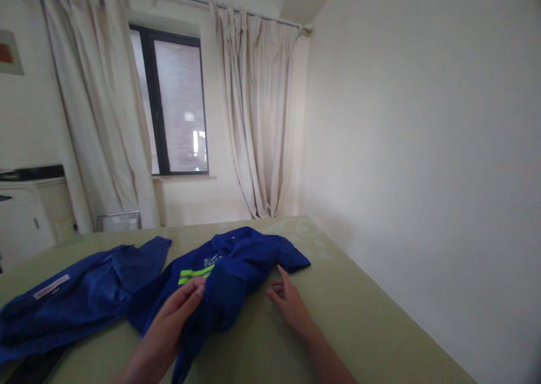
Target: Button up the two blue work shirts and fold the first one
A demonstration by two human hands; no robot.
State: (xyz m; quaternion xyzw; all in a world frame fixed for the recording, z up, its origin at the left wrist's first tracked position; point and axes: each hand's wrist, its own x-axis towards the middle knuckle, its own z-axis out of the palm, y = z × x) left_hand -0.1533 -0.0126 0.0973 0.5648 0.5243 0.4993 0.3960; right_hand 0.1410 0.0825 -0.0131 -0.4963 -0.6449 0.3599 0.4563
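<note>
A blue collared shirt with white lettering and a bright yellow-green stripe lies rumpled on the pale green bed. My left hand pinches the shirt's fabric between thumb and fingers, lifting part of it in a fold. Just right of the shirt, my right hand is held with its fingers apart and nothing in them, close to the sleeve end. To the left lies a second blue garment with a white label strip, its right end against or under the shirt.
A dark flat item shows under the left garment at the lower left. Beyond the bed are long curtains and a window. A white cabinet stands at the left, and a bare wall borders the right side.
</note>
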